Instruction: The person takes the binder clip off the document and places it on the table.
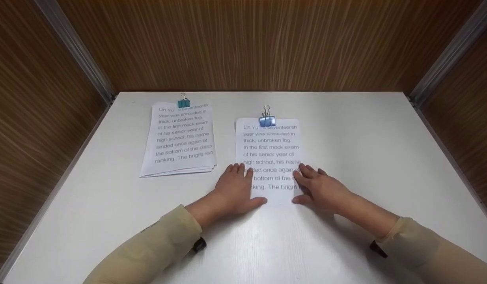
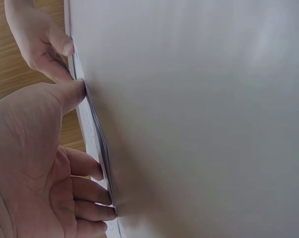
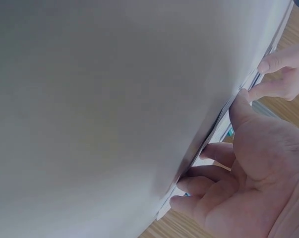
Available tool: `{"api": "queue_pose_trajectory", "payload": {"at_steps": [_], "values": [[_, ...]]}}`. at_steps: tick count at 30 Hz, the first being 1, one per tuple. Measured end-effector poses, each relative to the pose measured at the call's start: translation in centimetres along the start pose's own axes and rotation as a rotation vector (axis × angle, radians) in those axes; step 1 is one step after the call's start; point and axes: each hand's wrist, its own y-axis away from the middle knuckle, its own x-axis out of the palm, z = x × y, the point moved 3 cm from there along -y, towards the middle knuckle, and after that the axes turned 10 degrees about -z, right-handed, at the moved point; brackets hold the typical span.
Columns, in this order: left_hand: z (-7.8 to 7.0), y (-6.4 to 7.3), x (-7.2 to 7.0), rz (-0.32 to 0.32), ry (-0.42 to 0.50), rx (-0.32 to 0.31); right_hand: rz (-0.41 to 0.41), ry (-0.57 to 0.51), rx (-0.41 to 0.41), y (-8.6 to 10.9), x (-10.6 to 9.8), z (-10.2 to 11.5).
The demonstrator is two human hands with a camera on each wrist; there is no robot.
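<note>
A stack of printed sheets (image 1: 269, 154) lies on the white table, a blue binder clip (image 1: 267, 121) at the middle of its top edge. My left hand (image 1: 236, 188) rests along the lower left side of the stack, thumb by the bottom edge. Opposite it, my right hand (image 1: 320, 187) touches the lower right side, its thumb also near the bottom. In the left wrist view, relaxed fingers (image 2: 89, 191) meet the thin paper edge. The right wrist view shows the fingers (image 3: 204, 181) against the sheets in the same way.
To the left lies a second stack of printed sheets (image 1: 180, 138), slightly turned and uneven at the bottom, with a green binder clip (image 1: 183, 103) on top. Brown wood-grain panels (image 1: 263, 43) stand behind the white table (image 1: 365, 138) and on both sides.
</note>
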Motion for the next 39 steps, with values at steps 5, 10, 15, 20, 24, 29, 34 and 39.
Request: {"api": "queue_pose_trajectory", "payload": {"at_steps": [5,10,15,20,24,29,34,39], "values": [[-0.5,0.5,0.1,0.000,-0.002,0.000,-0.002,-0.005,-0.004,0.7,-0.1,0.1],[-0.9,0.9,0.3,0.001,-0.010,0.010,-0.022,-0.005,-0.032,1.4,-0.2,0.4],[-1.2,1.4,0.4,0.006,-0.006,0.018,-0.035,-0.001,-0.050,1.9,-0.3,0.7],[-1.5,1.8,0.5,-0.001,-0.010,0.022,-0.038,0.012,-0.039,2.4,-0.3,0.9],[-1.7,2.0,0.6,-0.011,-0.017,0.029,-0.041,0.021,-0.033,2.6,-0.3,1.1],[-1.6,2.1,0.5,-0.030,-0.007,0.021,-0.054,0.026,-0.044,2.6,-0.3,1.2],[-1.1,1.8,-0.1,-0.063,-0.012,0.037,-0.047,0.029,-0.033,2.6,-0.2,1.2],[0.2,0.0,-1.5,-0.131,0.034,0.029,-0.052,0.035,-0.040,2.7,-0.3,1.1]]}}
